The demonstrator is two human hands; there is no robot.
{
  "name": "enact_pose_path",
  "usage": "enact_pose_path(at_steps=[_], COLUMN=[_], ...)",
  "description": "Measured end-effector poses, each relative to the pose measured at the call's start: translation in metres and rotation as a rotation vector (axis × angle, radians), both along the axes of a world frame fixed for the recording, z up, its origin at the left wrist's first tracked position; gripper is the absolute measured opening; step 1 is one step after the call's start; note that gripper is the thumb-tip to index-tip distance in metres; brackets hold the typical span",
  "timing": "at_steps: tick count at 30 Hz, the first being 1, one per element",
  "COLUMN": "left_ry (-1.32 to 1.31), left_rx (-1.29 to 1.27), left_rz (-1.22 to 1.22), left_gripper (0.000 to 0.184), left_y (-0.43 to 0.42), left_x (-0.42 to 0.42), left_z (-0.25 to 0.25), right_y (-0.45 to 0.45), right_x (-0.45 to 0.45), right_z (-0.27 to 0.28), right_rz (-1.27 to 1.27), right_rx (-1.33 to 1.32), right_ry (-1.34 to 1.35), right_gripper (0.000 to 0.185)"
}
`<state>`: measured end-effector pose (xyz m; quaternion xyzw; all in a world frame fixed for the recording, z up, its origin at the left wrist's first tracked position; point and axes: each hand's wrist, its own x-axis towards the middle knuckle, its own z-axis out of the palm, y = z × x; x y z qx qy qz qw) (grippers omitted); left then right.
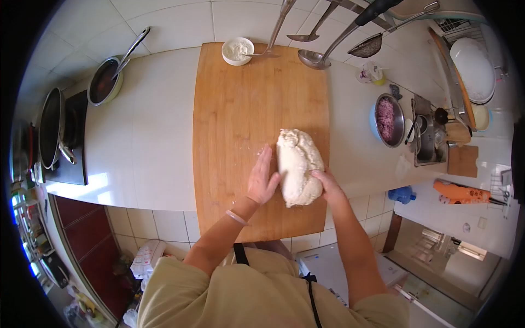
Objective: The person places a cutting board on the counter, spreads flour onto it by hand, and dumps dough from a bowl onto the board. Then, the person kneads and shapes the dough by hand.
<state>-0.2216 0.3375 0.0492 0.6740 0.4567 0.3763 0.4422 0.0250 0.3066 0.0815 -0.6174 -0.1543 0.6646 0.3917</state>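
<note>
Dough (298, 167) is lying in a thick, lumpy slab on my wooden board (235, 109), nearer the board's right edge than its left. My left hand (263, 180) is resting open beside it, with the fingers extending together over the wood and the thumb spreading toward the dough's left side; I cannot tell whether the thumb is touching. My right hand (330, 187) is gripping the dough's right side, its thumb pressing on top while the dough is hiding most of the fingers. White flecks are dotting the wood near my left hand. At the board's far edge, a white bowl (238, 51) is holding pale powder, and a metal utensil (272, 35) is reaching across its rim. Off to the right, a metal bowl (389, 120) of purplish chopped food is standing on the counter (350, 158), well apart from the dough, near the sink (432, 143).
</note>
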Motion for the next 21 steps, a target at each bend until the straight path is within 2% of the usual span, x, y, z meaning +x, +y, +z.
enact_pose_path(at_steps=[1, 2, 5, 6, 7, 9, 10, 11, 12, 14, 15, 17, 19, 21], left_ry=[-0.309, -0.306, -0.639, -0.63, -0.338, 0.306, 0.454, 0.6, 0.605, 0.819, 0.826, 0.913, 0.893, 0.934], left_rx=[-0.19, -0.192, -0.324, -0.316, -0.265, -0.184, -0.163, -0.146, -0.143, -0.058, -0.06, 0.053, 0.063, -0.031], left_rz=[0.105, 0.111, 0.223, 0.229, 0.146, 0.062, 0.102, 0.145, 0.154, 0.182, 0.191, 0.149, 0.12, 0.101], left_gripper=[0.071, 0.071, 0.06, 0.06, 0.058, 0.056, 0.058, 0.059, 0.059, 0.063, 0.063, 0.072, 0.076, 0.077], left_y=[0.001, 0.004, 0.023, 0.019, 0.016, 0.004, -0.001, -0.007, -0.009, -0.011, -0.014, -0.02, -0.025, -0.023], left_x=[0.007, 0.001, -0.038, -0.039, -0.036, -0.021, -0.014, -0.008, -0.004, 0.004, 0.008, 0.011, 0.008, 0.006], left_z=[-0.002, 0.0, 0.008, 0.015, 0.024, 0.048, 0.063, 0.073, 0.074, 0.07, 0.066, 0.058, 0.06, 0.057], right_y=[-0.004, -0.01, -0.025, -0.034, -0.037, -0.035, -0.035, -0.036, -0.034, -0.024, -0.014, 0.01, 0.013, 0.017], right_x=[-0.013, -0.024, -0.06, -0.072, -0.087, -0.109, -0.111, -0.109, -0.105, -0.1, -0.104, -0.135, -0.157, -0.159], right_z=[0.0, 0.0, -0.002, -0.005, 0.002, 0.024, 0.022, 0.023, 0.022, 0.025, 0.023, 0.017, 0.015, 0.006], right_rz=[-0.006, -0.003, -0.042, -0.044, -0.047, 0.155, 0.375, 0.381, 0.378, 0.36, 0.366, 0.236, 0.318, 0.243], right_rx=[0.029, 0.021, 0.034, -0.003, -0.04, -0.059, 0.154, 0.159, 0.24, 0.4, 0.405, 0.702, 0.619, 0.647], right_ry=[0.028, 0.052, 0.196, 0.227, 0.257, 0.015, -0.181, -0.174, -0.347, -0.691, -0.683, -0.929, -1.01, -0.955], right_gripper=[0.063, 0.062, 0.06, 0.061, 0.062, 0.065, 0.073, 0.073, 0.074, 0.077, 0.077, 0.066, 0.058, 0.056])
